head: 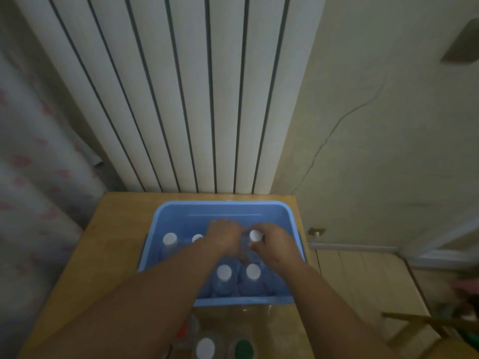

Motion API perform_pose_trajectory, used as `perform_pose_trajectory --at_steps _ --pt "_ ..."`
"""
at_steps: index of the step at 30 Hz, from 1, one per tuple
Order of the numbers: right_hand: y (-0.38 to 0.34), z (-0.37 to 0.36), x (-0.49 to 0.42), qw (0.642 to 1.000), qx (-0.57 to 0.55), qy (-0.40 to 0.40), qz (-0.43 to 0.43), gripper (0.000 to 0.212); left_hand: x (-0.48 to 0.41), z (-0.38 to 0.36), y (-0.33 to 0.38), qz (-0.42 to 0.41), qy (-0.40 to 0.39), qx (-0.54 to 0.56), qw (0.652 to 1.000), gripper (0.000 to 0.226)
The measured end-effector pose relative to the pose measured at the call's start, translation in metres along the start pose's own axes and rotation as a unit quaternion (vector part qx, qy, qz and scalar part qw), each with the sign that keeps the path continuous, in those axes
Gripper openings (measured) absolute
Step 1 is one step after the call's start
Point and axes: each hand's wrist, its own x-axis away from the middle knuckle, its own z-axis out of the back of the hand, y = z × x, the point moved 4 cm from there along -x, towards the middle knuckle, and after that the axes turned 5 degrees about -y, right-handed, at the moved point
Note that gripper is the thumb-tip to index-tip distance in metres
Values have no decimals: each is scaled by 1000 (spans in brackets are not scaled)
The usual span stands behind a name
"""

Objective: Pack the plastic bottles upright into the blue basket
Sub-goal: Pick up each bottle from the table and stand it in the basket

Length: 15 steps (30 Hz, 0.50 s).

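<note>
The blue basket (178, 216) sits on a wooden table, with several clear plastic bottles standing upright inside, their white caps up. Two capped bottles (224, 272) (253, 271) stand at the near side, and two more (169, 239) (197, 238) at the left. Both my hands reach into the basket's middle. My right hand (278, 246) grips a clear bottle with a white cap (255, 235) from the right. My left hand (225, 237) holds the same bottle from the left, its fingers curled round the body. The bottle's lower part is hidden behind my hands.
More bottles stand on the table in front of the basket: one with a white cap (205, 347), one with a green cap (243, 349), and something red (183, 330) under my left forearm. A white radiator (181, 99) rises behind the table (114, 229). A floor drop lies to the right.
</note>
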Motion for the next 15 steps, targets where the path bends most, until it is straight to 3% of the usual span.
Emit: perform_pose_trajectory --at_steps 4,11,15 --pt "2 -8 -4 999 30 -28 -10 25 -3 -7 1 17 -29 -31 999 71" --pt "0 -15 -5 999 30 -40 -1 18 2 -9 -1 38 1 -51 998 56" --pt "-3 -13 2 998 45 -46 3 38 11 -8 -3 36 11 -57 998 55"
